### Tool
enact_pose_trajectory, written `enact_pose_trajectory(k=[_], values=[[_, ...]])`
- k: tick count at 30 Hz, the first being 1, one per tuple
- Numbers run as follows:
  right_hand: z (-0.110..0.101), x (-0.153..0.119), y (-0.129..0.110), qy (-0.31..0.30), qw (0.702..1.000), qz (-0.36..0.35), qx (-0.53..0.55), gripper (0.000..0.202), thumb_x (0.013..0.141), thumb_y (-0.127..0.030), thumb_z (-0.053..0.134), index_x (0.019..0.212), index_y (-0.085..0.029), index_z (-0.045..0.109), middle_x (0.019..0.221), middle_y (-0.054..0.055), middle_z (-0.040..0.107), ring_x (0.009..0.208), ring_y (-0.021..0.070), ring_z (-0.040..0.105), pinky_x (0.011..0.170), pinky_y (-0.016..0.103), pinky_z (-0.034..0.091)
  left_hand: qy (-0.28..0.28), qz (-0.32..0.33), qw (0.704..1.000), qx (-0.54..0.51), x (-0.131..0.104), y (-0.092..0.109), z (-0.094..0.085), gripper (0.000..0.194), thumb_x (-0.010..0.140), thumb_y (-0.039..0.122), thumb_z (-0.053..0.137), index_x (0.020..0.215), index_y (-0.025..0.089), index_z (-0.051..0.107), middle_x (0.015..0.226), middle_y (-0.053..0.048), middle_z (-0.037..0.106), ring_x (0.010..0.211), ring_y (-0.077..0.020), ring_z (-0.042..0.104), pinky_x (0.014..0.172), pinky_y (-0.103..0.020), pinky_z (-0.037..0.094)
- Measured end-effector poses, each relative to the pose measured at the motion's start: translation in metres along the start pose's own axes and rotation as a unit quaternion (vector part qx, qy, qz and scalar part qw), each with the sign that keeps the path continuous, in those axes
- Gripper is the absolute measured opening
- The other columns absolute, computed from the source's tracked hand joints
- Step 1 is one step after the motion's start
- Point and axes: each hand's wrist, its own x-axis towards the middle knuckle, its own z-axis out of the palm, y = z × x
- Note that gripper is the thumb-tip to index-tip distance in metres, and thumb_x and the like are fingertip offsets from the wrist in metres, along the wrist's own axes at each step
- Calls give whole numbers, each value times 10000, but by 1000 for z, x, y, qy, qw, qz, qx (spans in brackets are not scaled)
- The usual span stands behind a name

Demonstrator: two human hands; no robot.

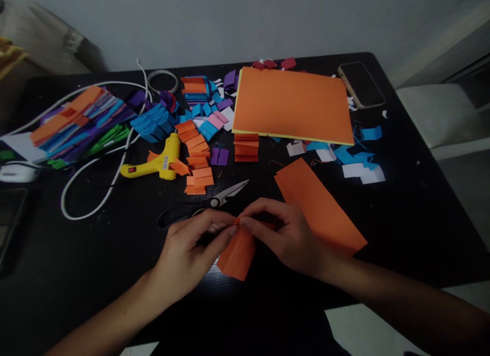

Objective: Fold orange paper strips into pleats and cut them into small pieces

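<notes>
Both of my hands meet at the top edge of a piece of orange paper [238,254], held above the front of the black table. My left hand [195,246] pinches the edge between thumb and forefinger. Just beside it, my right hand [285,231] pinches the same edge, its other fingers curled. The paper hangs down below the fingertips, with fold lines on it. Scissors [225,193] with black handles lie partly behind my left hand, blades apart. A folded orange sheet [321,208] lies to the right, partly behind my right hand and forearm.
A yellow glue gun [164,159] lies left among folded orange strips [199,164]. Orange and yellow sheets [293,105] are stacked at the back, near a phone [362,84]. A white cable [66,192] loops on the left by a pile of coloured folded paper [82,126]. Paper scraps [363,172] lie right.
</notes>
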Motion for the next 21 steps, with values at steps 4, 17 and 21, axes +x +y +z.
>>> enact_pose_trajectory(k=[4,17,21], values=[[0,1,-1,-2,1000,10,10,91,982,-302,745,968,-228,795,949,6,806,903,166,752,835,285,590,-2,9,1000,7,0,1,0,119,948,116,741,1008,215,769,835,28,796,694,-101,735,651,-164,586],[-1,4,3,30,999,0,45,68,972,-296,764,969,-232,784,940,14,801,905,167,757,807,280,602,-52,-48,996,-48,2,3,1,196,962,186,724,1155,211,703,814,28,752,694,-102,726,659,-175,594],[-1,5,2,29,998,7,52,69,965,-293,766,961,-227,787,943,16,804,909,163,759,812,276,601,-33,-67,996,-50,3,3,2,77,982,189,706,1052,218,723,792,36,746,686,-90,715,646,-159,572]])
